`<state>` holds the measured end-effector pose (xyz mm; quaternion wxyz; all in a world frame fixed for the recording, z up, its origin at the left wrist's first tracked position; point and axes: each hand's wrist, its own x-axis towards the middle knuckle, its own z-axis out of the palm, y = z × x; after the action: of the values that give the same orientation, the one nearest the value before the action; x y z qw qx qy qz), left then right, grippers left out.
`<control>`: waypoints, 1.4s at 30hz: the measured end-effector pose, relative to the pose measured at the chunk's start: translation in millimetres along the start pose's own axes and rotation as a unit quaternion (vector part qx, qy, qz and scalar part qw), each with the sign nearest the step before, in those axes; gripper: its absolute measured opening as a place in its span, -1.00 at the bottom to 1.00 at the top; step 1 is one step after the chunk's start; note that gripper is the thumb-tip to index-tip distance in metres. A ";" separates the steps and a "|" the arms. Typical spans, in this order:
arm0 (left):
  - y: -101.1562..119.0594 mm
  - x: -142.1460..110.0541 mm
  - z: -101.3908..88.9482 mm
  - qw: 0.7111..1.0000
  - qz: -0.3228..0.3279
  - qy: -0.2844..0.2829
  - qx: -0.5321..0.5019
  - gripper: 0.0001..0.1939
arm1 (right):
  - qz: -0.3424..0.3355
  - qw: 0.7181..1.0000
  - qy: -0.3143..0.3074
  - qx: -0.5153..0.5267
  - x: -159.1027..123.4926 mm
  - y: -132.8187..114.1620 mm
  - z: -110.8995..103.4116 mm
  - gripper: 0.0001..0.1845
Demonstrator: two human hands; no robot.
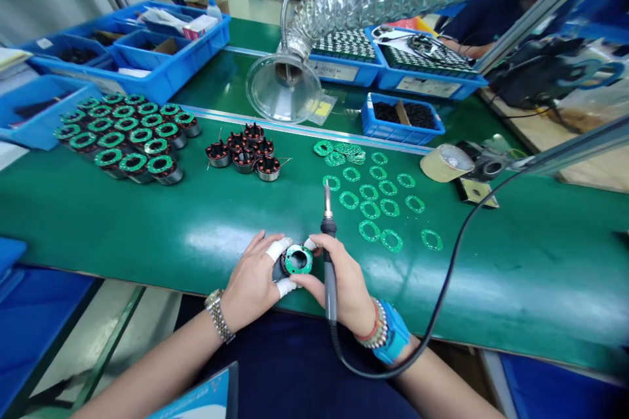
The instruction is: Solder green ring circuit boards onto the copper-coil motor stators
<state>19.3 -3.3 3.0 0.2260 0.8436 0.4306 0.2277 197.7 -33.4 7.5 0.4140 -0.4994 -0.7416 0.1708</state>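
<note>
Near the front edge of the green bench, my left hand [255,273] grips a motor stator [279,270] with a green ring-shaped circuit board [305,266] on its top. White tape or finger cots cover some of my fingertips. My right hand [346,281] closes its thumb and a finger on the board's right side. That same hand also carries a soldering iron [330,275], tip pointing up and away from me. Loose green ring boards [369,210] lie scattered beyond my right hand. Several bare stators [244,160] with copper windings stand farther back, in the middle.
Stators topped with green boards [133,162] stand in rows at the left. A fume-extractor hood [284,95] hangs over the back. Blue bins [403,134] line the far side. The iron's black cord [445,301] loops across my right forearm. A solder spool [442,163] sits at right.
</note>
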 end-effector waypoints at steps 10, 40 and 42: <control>-12.1 7.6 -35.8 0.958 -0.056 -0.072 -0.273 -0.91 | 0.005 0.999 -0.032 0.025 2.1 3.0 -3.6 -0.43; -0.3 19.7 -20.3 0.817 -0.238 -0.103 -0.515 -0.81 | -0.052 0.998 0.016 0.012 9.6 -17.3 -41.1 -0.75; -0.1 20.1 -20.0 0.823 -0.234 -0.103 -0.508 -0.84 | -0.057 0.998 0.016 0.005 7.8 -17.1 -51.8 -0.69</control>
<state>18.3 17.1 22.7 0.7120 0.5020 0.4125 0.2662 226.9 -42.3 53.4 0.4377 -0.4572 -0.7609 0.1427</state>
